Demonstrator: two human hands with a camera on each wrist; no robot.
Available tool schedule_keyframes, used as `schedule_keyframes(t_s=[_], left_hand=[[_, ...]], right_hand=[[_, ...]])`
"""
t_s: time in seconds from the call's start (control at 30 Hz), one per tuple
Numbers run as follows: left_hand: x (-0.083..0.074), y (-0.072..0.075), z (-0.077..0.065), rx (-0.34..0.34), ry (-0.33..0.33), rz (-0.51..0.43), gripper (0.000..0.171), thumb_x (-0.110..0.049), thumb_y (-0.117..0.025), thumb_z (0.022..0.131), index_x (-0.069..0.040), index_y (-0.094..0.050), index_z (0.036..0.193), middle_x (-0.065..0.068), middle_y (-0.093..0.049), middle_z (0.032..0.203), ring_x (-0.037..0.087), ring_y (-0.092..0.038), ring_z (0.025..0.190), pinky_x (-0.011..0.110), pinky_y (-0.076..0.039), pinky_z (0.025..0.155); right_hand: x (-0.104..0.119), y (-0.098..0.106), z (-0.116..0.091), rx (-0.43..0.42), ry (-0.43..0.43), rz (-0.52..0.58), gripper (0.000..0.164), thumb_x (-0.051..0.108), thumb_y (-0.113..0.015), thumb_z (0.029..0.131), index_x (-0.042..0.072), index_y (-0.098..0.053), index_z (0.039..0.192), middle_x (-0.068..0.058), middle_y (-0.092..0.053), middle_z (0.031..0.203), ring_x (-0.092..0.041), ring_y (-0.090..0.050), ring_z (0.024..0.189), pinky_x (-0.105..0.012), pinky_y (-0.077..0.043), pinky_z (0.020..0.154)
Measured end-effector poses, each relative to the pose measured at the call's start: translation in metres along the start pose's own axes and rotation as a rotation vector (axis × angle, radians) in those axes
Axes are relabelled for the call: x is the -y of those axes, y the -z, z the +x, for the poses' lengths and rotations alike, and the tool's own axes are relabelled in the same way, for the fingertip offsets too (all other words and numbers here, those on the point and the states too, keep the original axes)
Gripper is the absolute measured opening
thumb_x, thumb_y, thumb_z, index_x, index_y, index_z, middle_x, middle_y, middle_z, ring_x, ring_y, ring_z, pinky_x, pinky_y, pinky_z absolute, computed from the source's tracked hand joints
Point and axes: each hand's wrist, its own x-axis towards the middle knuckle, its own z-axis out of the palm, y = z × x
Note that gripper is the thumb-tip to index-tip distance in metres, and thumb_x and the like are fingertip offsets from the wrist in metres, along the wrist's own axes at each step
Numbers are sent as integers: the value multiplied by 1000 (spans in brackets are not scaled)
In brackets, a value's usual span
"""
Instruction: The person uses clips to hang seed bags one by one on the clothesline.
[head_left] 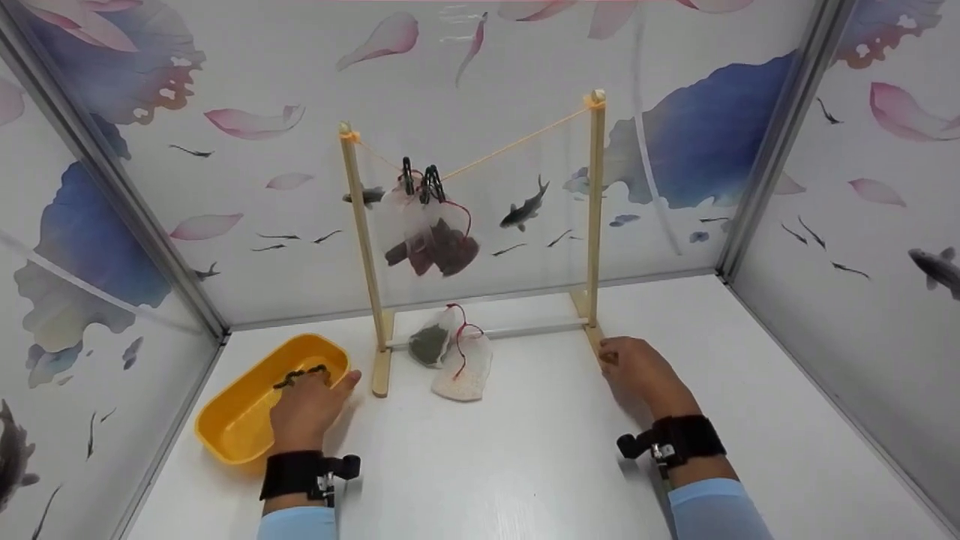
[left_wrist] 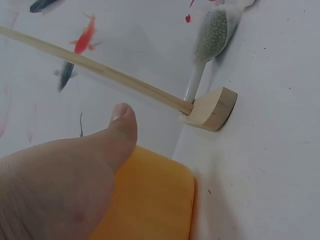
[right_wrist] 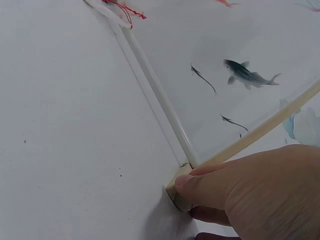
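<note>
My left hand [head_left: 306,409] reaches into a yellow tray [head_left: 217,420], its fingers over dark clips [head_left: 300,373] and its thumb [left_wrist: 124,120] stretched out apart above the rim. The undersides of those fingers are hidden. My right hand [head_left: 643,373] pinches the wooden foot [right_wrist: 172,194] of a small drying stand between thumb and fingers. From the sagging orange string [head_left: 517,141] of this stand hang drawstring pouches [head_left: 442,244] with dark brown contents, held by dark clips [head_left: 432,184]. Below lie a pouch of green grains [head_left: 429,346] and a pale pouch with red cord [head_left: 463,371].
The stand's left post [head_left: 362,240] rises right of the tray, its right post [head_left: 596,217] beyond my right hand. A white rod [head_left: 532,328] joins the feet low over the white table [head_left: 517,465]. Printed panels [head_left: 300,180] enclose the back and sides.
</note>
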Motion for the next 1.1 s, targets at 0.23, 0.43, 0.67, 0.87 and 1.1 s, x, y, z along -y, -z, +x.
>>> schedule_keyframes(t_s=[0.23,0.43,0.67,0.87,1.1], left_hand=[[-2,1,-6,30,10,-59,87,-87,-65,98,-6,-71,132,17,-68,104,33,-63,93,48,-50,87],[0,-1,-6,41,17,-59,103,-85,-65,99,6,-56,147,29,-59,139,39,-62,105,57,-55,104],[0,-1,-6,33,-20,-68,76,-74,-69,103,-1,-63,123,13,-60,90,31,-61,86,43,-47,83],[0,0,-4,20,-7,-73,58,-59,-81,103,-6,-67,121,9,-62,85,30,-61,86,43,-45,83],[2,3,-5,17,3,-116,66,-66,-80,100,-4,-68,118,11,-62,88,31,-61,90,44,-45,85]], right_hand=[[2,1,-2,-8,-17,-6,38,11,-68,114,6,-69,152,-22,-69,157,-45,-62,149,-59,-55,120],[0,0,-1,-7,2,-36,39,10,-68,113,5,-70,152,-23,-68,157,-46,-62,150,-59,-55,121],[-1,0,-3,-18,-9,5,40,13,-67,114,6,-68,153,-21,-68,158,-41,-62,147,-59,-54,120],[1,-1,-3,-14,-25,18,38,13,-65,115,8,-69,153,-18,-70,153,-36,-65,142,-57,-56,118],[0,1,-3,13,-40,19,48,17,-64,116,6,-60,163,-21,-67,158,-41,-63,147,-60,-54,121]])
